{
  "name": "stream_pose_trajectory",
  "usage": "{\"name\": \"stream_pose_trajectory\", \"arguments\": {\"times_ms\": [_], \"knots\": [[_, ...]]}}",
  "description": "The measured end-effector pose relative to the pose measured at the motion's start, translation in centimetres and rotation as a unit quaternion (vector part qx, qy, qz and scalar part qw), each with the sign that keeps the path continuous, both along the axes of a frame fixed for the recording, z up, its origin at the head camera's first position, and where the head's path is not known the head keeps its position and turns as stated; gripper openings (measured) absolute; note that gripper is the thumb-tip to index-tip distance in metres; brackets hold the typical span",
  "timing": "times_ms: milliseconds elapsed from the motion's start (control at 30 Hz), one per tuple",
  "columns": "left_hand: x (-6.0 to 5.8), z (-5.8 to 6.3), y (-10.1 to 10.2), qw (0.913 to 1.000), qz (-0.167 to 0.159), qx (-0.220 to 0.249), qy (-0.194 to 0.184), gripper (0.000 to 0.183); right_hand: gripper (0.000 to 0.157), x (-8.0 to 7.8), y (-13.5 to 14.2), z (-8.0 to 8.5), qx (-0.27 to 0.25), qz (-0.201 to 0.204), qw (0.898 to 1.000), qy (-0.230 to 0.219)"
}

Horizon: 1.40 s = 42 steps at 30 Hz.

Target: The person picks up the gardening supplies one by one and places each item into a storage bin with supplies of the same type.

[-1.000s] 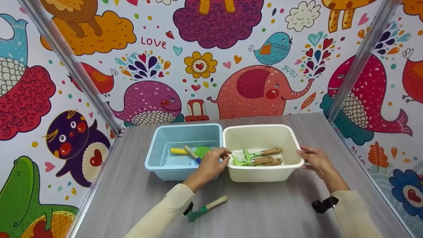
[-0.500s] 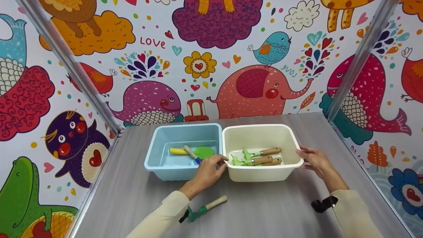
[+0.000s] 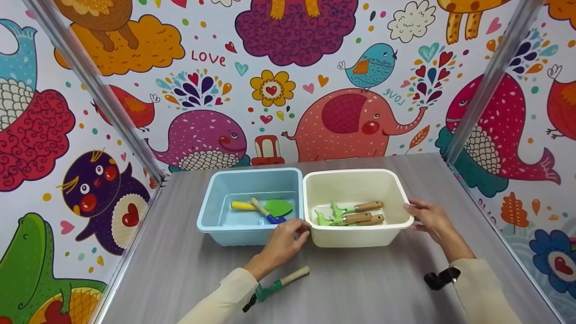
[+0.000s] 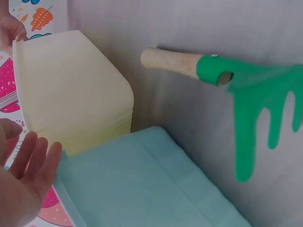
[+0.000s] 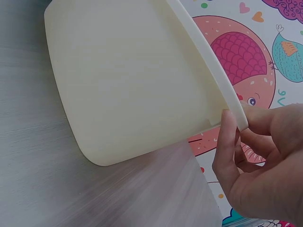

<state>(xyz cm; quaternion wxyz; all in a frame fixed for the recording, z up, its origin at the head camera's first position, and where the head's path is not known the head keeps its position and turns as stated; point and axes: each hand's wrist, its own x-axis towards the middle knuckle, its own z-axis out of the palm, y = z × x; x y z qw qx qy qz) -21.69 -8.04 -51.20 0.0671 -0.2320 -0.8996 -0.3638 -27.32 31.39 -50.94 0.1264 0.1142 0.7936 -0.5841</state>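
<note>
My right hand (image 3: 429, 220) pinches the right rim of the cream-white plastic basin (image 3: 355, 237), thumb and fingers on either side of it in the right wrist view. Inside lie several small light-green garden tools with wooden handles (image 3: 369, 206). My left hand (image 3: 284, 243), fingers loosely bent and holding nothing, is at the near corner where this basin meets the light-blue basin (image 3: 243, 236). The blue one contains a green trowel (image 3: 278, 208) with a yellow handle and a blue tool with a wooden handle (image 3: 259, 207). Below my left hand lies a green hand rake (image 4: 255, 94) with a wooden handle.
Both basins stand side by side on a grey wood-grain table (image 3: 360, 288). Behind them rises a wall printed with cartoon animals (image 3: 342, 126). Metal frame posts (image 3: 488, 90) stand at the left and right corners.
My left hand has drawn back slightly toward me and down from the basin rims, uncovering more of the trowel and the blue tool. The right hand has stayed at the cream-white rim.
</note>
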Motion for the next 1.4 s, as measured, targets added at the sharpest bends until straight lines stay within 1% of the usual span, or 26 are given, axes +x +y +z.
{"name": "stream_pose_trajectory", "arguments": {"times_ms": [200, 367, 533, 667, 800, 1067, 1200, 1300, 1400], "knots": [[0.2, -0.5, -0.3, 1.0, -0.005, -0.005, -0.006, 0.015, 0.07, 0.1, 0.0, 0.1, -0.002, 0.0, 1.0, 0.001], [0.5, -1.1, -0.6, 0.9999, 0.003, -0.012, -0.006, 0.015, 0.07, 0.1, 0.0, 0.2, -0.003, -0.001, 1.0, -0.004], [0.7, -1.8, -0.8, 0.9995, 0.004, -0.029, -0.01, 0.014, 0.07, 0.1, 0.0, 0.2, 0.0, -0.003, 1.0, -0.007], [1.0, -2.1, -0.9, 0.9989, 0.004, -0.036, -0.031, 0.017, 0.071, 0.1, 0.0, 0.2, -0.001, -0.003, 1.0, -0.008], [1.2, -2.5, -1.0, 0.9981, 0.006, -0.048, -0.039, 0.017, 0.071, 0.1, -0.1, 0.1, -0.001, -0.002, 1.0, -0.007], [1.9, -3.8, -1.2, 0.9957, 0.013, -0.07, -0.059, 0.022, 0.071, 0.0, -0.1, 0.2, -0.004, 0.0, 1.0, -0.005], [2.2, -4.4, -1.2, 0.9952, 0.005, -0.071, -0.067, 0.027, 0.071, 0.0, -0.1, 0.2, -0.01, -0.002, 1.0, -0.001], [2.4, -4.8, -1.3, 0.9936, 0.003, -0.078, -0.081, 0.03, 0.069, 0.0, 0.0, 0.2, -0.011, -0.002, 1.0, 0.0], [2.5, -5.2, -1.3, 0.9917, 0.01, -0.087, -0.094, 0.034, 0.067, 0.0, 0.0, 0.2, -0.008, -0.002, 1.0, -0.001]]}}
